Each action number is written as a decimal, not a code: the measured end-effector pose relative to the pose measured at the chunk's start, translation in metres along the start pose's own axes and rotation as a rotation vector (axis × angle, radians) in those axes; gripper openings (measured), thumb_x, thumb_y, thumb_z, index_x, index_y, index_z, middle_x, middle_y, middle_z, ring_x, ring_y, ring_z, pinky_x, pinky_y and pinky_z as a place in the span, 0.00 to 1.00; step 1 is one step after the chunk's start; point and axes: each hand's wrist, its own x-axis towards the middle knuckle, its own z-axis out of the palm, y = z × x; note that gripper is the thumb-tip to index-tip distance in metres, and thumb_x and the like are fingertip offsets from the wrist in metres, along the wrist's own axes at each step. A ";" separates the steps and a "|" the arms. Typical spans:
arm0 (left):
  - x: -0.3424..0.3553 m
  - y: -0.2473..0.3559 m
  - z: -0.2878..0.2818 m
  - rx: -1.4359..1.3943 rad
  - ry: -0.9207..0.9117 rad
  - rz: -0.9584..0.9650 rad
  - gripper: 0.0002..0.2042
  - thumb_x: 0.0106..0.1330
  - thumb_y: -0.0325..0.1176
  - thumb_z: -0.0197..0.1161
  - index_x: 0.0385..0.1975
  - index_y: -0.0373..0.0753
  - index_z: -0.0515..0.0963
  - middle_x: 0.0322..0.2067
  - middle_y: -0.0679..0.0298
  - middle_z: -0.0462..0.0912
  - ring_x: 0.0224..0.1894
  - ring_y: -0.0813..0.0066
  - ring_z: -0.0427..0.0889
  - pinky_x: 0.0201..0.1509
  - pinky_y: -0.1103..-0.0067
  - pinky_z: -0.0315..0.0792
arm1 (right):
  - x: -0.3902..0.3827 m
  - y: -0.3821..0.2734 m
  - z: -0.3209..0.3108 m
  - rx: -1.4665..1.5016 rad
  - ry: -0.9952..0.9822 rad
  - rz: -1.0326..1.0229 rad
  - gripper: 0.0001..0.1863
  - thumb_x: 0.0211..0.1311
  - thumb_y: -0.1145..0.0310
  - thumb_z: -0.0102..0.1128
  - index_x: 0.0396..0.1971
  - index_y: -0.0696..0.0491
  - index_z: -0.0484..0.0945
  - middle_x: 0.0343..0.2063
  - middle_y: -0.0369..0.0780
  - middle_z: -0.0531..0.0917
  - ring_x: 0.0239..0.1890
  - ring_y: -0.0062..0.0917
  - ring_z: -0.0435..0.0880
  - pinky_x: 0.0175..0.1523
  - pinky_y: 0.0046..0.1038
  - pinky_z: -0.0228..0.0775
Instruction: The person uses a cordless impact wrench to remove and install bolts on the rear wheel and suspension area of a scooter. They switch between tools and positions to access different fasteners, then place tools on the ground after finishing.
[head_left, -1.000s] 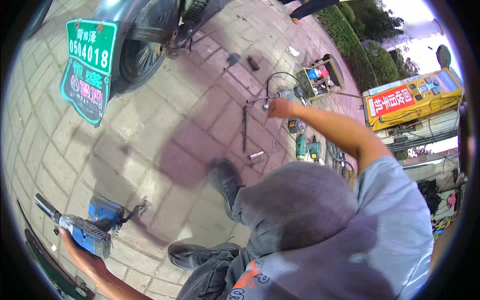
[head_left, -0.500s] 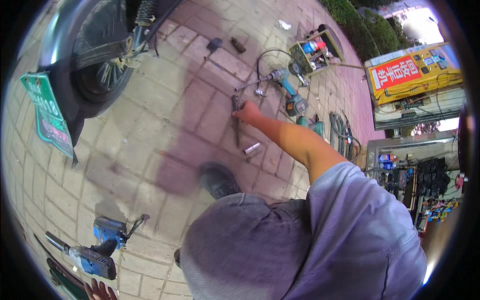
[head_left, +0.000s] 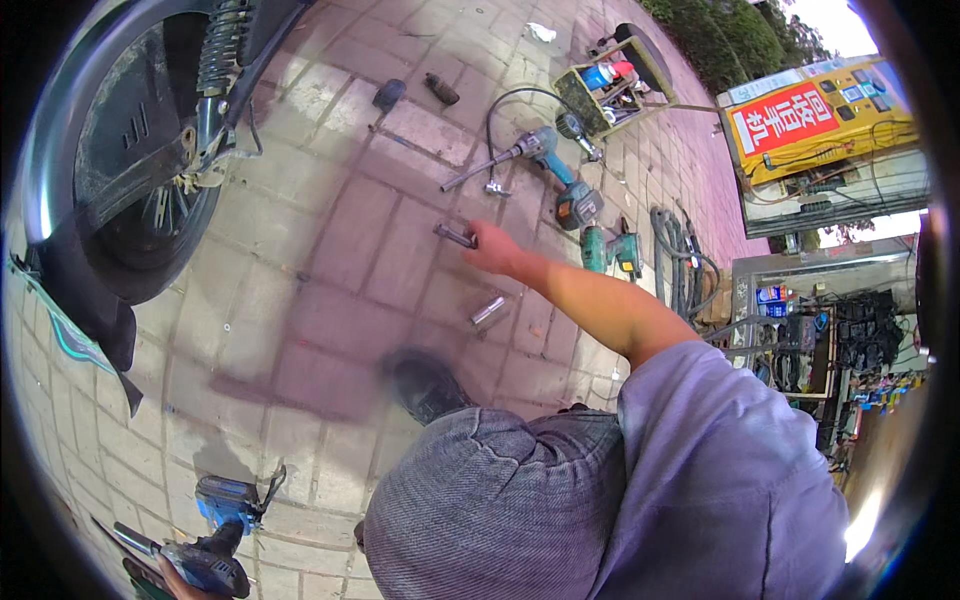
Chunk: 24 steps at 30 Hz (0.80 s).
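Far left there's the scooter's rear wheel (head_left: 150,190), black tyre under a curved mudguard, with a coiled shock spring (head_left: 215,50) above it. It's parked on the paving bricks (head_left: 300,300), well away from where I'm reaching.

Down in the bottom left corner my left hand (head_left: 175,580) is barely in frame. It's wrapped around the grip of a blue and black cordless impact wrench (head_left: 205,560), fingers closed on the handle, with its blue battery pack (head_left: 225,498) end up and a dark bit sticking out toward the left. It sits low, just above the bricks.

Middle of the shot is my dark shoe (head_left: 428,385) and my grey trouser knee (head_left: 490,500).

Then my right hand (head_left: 492,248), arm stretched out over the ground. It's pinching one end of a small metal tool (head_left: 455,236), a short dark steel bar, looks like a socket extension or little wrench, lying flat on the brick and poking out left of my fingers. Thumb and fingers are pressed together on it; I can't tell if it's lifted clear of the ground.

Just below my wrist lies a shiny silver socket (head_left: 488,310), loose on the paving, not touching me. Beyond my hand are a teal cordless driver (head_left: 545,160) with a long bit, and a green drill (head_left: 610,250) just right of my forearm. Further back right is an open toolbox (head_left: 610,90) stuffed with cans and bits.
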 end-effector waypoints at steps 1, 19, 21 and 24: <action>0.010 -0.027 -0.002 0.196 -0.015 0.342 0.15 0.61 0.35 0.53 0.43 0.34 0.76 0.39 0.48 0.79 0.44 0.56 0.76 0.47 0.68 0.69 | -0.004 0.005 -0.005 -0.024 -0.009 -0.005 0.16 0.47 0.62 0.58 0.32 0.59 0.76 0.29 0.51 0.80 0.36 0.43 0.79 0.42 0.38 0.70; 0.009 0.010 0.019 0.260 -0.065 -0.124 0.16 0.61 0.38 0.50 0.31 0.28 0.78 0.29 0.53 0.81 0.30 0.66 0.78 0.34 0.72 0.73 | 0.072 0.142 -0.091 -0.643 0.324 0.252 0.33 0.49 0.66 0.58 0.55 0.61 0.59 0.53 0.51 0.68 0.56 0.46 0.65 0.59 0.42 0.58; -0.003 0.027 0.031 0.127 0.087 0.001 0.14 0.57 0.36 0.54 0.25 0.30 0.80 0.24 0.52 0.82 0.26 0.63 0.80 0.30 0.71 0.73 | 0.047 0.118 -0.078 -0.471 0.390 -0.191 0.28 0.44 0.75 0.54 0.50 0.61 0.65 0.48 0.52 0.70 0.50 0.48 0.68 0.55 0.38 0.62; 0.037 -0.085 -0.022 0.775 -0.131 0.229 0.13 0.54 0.37 0.57 0.20 0.32 0.80 0.20 0.52 0.81 0.22 0.58 0.79 0.29 0.68 0.73 | -0.017 0.058 -0.047 -0.191 -0.247 -0.559 0.14 0.50 0.75 0.47 0.40 0.59 0.70 0.40 0.50 0.71 0.42 0.45 0.73 0.47 0.40 0.67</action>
